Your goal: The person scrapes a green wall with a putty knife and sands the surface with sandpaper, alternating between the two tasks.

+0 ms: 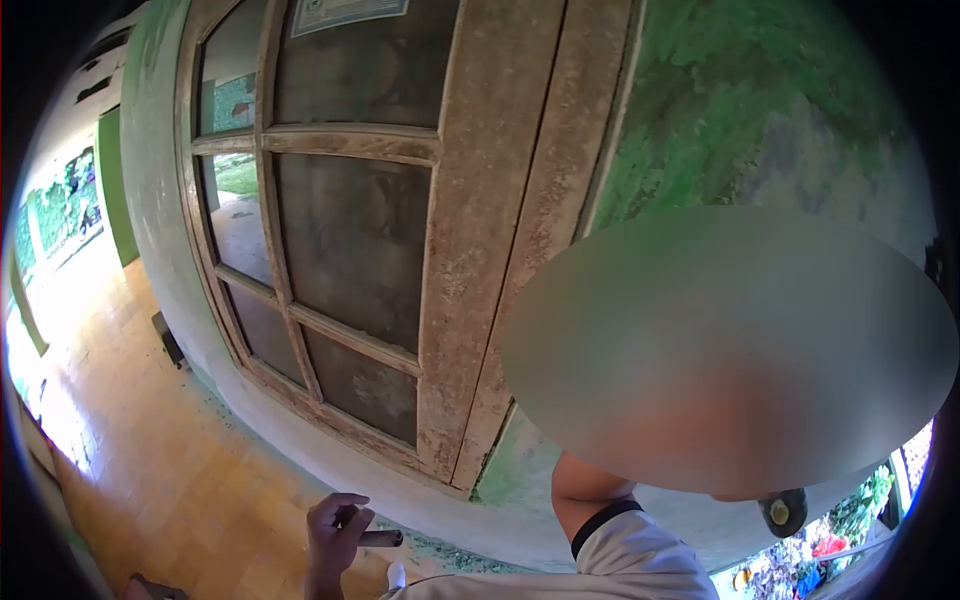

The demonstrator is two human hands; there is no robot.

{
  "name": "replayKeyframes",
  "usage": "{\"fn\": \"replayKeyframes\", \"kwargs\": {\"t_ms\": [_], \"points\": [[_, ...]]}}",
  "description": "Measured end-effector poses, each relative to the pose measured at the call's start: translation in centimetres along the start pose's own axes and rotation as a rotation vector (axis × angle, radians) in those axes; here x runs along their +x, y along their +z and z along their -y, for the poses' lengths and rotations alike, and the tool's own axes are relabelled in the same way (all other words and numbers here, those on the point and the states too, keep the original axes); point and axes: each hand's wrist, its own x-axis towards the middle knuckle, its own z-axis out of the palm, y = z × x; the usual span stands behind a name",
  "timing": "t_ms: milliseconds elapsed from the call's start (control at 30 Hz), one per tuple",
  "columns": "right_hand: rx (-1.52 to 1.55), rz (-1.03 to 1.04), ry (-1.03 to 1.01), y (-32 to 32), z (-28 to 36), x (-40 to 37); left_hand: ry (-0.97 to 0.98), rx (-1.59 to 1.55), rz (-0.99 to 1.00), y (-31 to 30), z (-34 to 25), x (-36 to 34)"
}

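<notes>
My left hand is low in the view, over the tiled floor, its fingers curled round a short dark cylindrical object that sticks out to the right. At the right, my other arm in a light sleeve with a dark cuff rises in front of the green wall. A large blurred oval hides the hand on that arm and anything it holds. Below the oval's lower edge shows a dark rounded thing with a pale round spot; what it belongs to is hidden.
A worn wooden window frame with several glass panes fills the middle. Peeling green paint covers the wall on the right. Yellowish tiles make up the floor at lower left. Plants and coloured items show at lower right.
</notes>
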Motion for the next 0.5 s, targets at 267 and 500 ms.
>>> {"fn": "replayKeyframes", "kwargs": {"t_ms": [267, 500], "points": [[0.159, -0.117, 0.156, -2.1, -1.9, -0.4, -0.011, -0.031, 0.06, 0.9, -0.4, 1.1], [-0.123, 0.047, -0.008, 0.2, -1.3, -0.9, 0.036, 0.012, 0.082, 0.5, -0.1, 1.3]]}}
